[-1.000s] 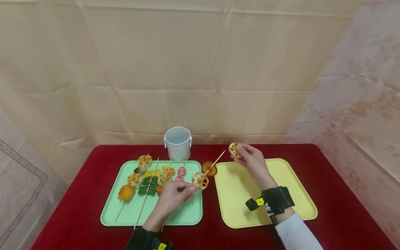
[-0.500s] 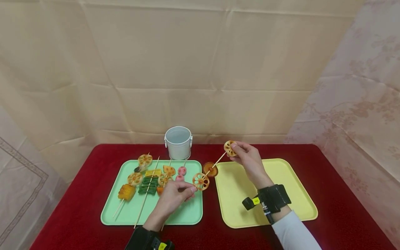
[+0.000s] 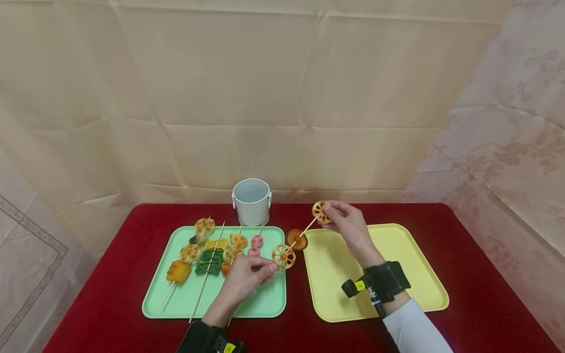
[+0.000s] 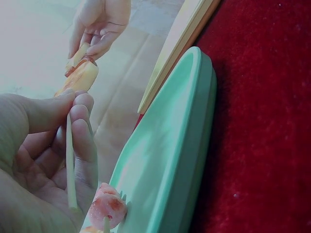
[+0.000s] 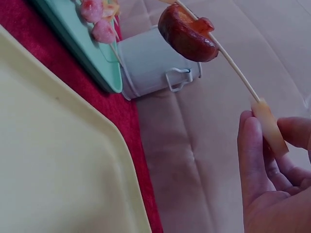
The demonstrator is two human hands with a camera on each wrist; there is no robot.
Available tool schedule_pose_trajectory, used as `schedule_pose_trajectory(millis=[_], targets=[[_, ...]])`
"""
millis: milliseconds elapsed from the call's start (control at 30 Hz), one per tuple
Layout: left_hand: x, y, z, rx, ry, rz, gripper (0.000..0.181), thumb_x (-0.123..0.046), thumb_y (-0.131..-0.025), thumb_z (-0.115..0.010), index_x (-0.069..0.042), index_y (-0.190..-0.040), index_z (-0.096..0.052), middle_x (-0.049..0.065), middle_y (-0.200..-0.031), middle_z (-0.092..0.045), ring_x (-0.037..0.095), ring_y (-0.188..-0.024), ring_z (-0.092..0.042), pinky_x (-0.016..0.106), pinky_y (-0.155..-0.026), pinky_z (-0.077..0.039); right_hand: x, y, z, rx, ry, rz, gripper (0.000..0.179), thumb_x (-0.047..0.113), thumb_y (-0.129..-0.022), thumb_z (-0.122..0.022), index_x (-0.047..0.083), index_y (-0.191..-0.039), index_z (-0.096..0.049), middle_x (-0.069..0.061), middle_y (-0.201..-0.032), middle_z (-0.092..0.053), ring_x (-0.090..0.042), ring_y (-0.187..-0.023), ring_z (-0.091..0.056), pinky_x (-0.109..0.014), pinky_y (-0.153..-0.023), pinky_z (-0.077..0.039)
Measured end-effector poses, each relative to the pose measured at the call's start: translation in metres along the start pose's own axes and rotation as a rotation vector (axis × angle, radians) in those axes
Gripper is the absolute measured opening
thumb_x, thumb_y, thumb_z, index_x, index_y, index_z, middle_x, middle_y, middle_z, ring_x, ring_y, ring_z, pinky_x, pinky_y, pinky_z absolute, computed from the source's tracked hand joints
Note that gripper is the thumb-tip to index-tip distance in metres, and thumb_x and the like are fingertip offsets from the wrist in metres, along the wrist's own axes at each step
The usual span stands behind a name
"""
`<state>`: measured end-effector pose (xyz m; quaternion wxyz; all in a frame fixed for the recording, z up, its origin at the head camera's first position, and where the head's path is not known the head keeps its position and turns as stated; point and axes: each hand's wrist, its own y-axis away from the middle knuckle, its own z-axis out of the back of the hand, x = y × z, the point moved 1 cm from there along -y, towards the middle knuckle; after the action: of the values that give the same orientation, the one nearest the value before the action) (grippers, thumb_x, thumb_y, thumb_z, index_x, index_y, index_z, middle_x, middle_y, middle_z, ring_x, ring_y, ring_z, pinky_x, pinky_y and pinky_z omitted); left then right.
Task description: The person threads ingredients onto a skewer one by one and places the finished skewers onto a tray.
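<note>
My left hand (image 3: 243,282) pinches a wooden skewer (image 4: 70,167) between thumb and fingers, its tip slanting up to the right. Threaded on it are a lotus root slice (image 3: 284,257), just beyond my fingertips, and a glossy reddish-brown round piece (image 5: 187,39). My right hand (image 3: 350,230) pinches another lotus root slice (image 3: 321,212) at the skewer's far end. In the right wrist view the stick meets that slice (image 5: 269,128); whether the tip passes through a hole is hidden. Both hands are raised above the trays.
A green tray (image 3: 269,304) holds several food skewers, including corn (image 3: 178,272), green folded pieces (image 3: 209,262) and pink balls (image 3: 257,241). A yellow tray (image 3: 419,264) lies to the right. A white bucket (image 3: 251,203) stands behind the green tray on the red cloth (image 3: 110,294).
My right hand has moved left with its lotus root slice, from apart from the skewer onto its tip end. The left hand and the skewer have barely moved.
</note>
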<state>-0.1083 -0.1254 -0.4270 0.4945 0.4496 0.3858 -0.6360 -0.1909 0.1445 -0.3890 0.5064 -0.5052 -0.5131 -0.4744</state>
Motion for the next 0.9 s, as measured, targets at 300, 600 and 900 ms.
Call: schedule_pose_trajectory(millis=[300, 600, 900], targets=[[-0.001, 0.0, -0.001, -0.006, -0.025, 0.004, 0.014, -0.011, -0.095, -0.076, 0.002, -0.094, -0.08, 0.006, -0.072, -0.071, 0.009, -0.066, -0.062, 0.022, -0.06, -0.049, -0.006, 0.008, -0.008, 0.038, 0.065, -0.022, 0.038, 0.02, -0.103, -0.067, -0.008, -0.128, -0.063, -0.012, -0.108, -0.073, -0.015, -0.089, -0.071, -0.029, -0.08, -0.06], [-0.003, 0.002, -0.003, -0.024, -0.035, -0.004, 0.015, -0.014, -0.094, -0.078, 0.0, -0.093, -0.081, 0.007, -0.072, -0.073, 0.01, -0.066, -0.064, 0.023, -0.059, -0.049, -0.019, 0.017, -0.022, 0.049, 0.024, -0.061, 0.034, 0.023, -0.102, -0.068, -0.007, -0.118, -0.066, -0.012, -0.105, -0.073, -0.019, -0.088, -0.073, -0.034, -0.082, -0.06], [-0.002, 0.001, -0.002, 0.001, -0.062, -0.008, 0.014, -0.015, -0.094, -0.077, -0.001, -0.094, -0.081, 0.01, -0.069, -0.07, 0.008, -0.057, -0.056, 0.021, -0.052, -0.043, -0.025, 0.021, -0.029, 0.056, 0.002, -0.116, 0.036, 0.024, -0.102, -0.068, -0.008, -0.119, -0.067, -0.014, -0.105, -0.075, -0.021, -0.088, -0.075, -0.035, -0.08, -0.061]])
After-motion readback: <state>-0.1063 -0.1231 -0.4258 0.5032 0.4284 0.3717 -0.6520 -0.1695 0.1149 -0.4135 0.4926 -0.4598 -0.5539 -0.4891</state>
